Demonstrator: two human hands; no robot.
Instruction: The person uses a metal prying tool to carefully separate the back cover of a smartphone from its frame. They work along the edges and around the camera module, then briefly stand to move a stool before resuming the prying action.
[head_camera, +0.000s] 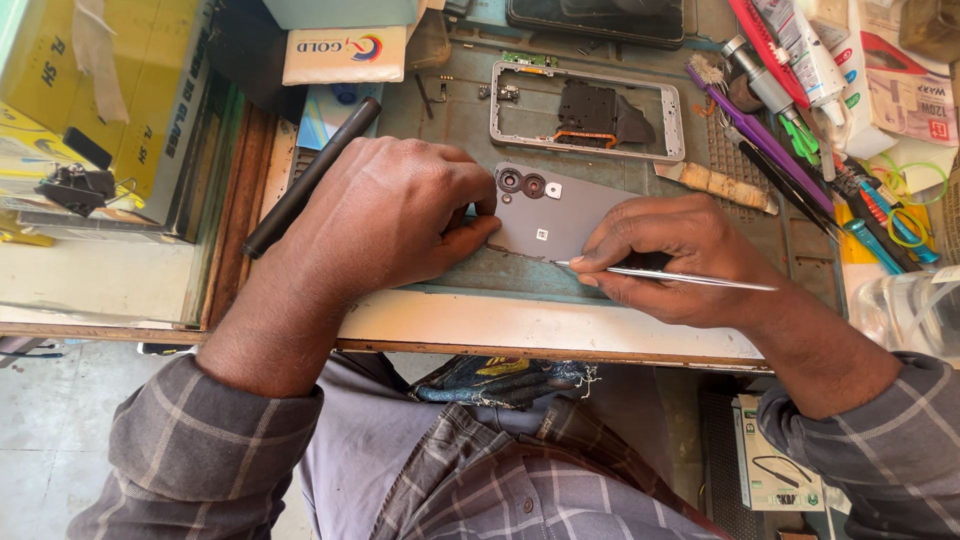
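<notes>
Left hand (400, 215) presses down on a grey phone (560, 220) lying back-up on the table (520, 325); right hand (665, 255) pinches a thin metal tool (690, 279), its tip at the phone's lower edge.

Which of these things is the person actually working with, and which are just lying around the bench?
In use:
left hand steadying the grey phone
right hand holding a thin metal tool at the phone's edge

Lying about:
phone frame
black pen
purple brush
glue tubes
binder clip
</notes>
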